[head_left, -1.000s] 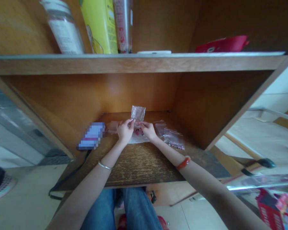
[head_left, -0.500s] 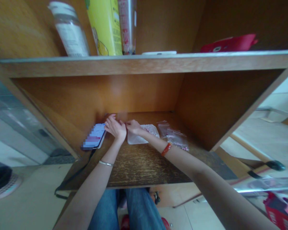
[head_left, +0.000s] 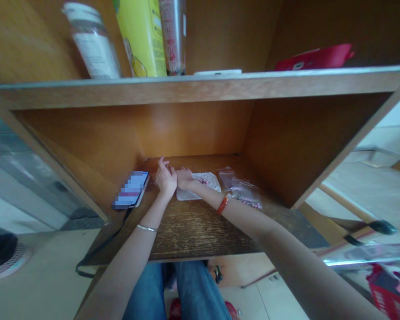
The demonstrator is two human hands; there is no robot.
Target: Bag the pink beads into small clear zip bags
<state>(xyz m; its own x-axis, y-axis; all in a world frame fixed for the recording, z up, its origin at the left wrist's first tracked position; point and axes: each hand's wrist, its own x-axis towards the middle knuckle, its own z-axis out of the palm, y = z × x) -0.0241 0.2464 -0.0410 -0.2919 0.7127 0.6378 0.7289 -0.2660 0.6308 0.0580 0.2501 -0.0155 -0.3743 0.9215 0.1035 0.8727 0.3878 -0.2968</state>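
Note:
My left hand [head_left: 166, 180] and my right hand [head_left: 184, 178] meet over the desk, their fingertips touching or nearly so. The left thumb and forefinger come together while other fingers stick up. The right hand's fingers are bent inward. Whatever lies between them is too small or hidden to make out. Under the right wrist sits a whitish, shallow tray [head_left: 186, 195], with small reddish bits in it that look like beads [head_left: 203, 181]. To its right lie clear zip bags [head_left: 245, 191], with small pinkish pieces in the nearer one.
A phone [head_left: 132, 189] with a blurred screen rests left of my hands, its black strap [head_left: 106, 242] hanging over the desk edge. Above runs a shelf [head_left: 200, 91] holding a white-capped jar [head_left: 95, 49], a yellow carton [head_left: 143, 40], a can [head_left: 174, 38] and a red pouch [head_left: 315, 58].
My left hand has shifted slightly right, away from the phone, and turned more upright. The right hand now bends closer against it. The tray and bags stay put.

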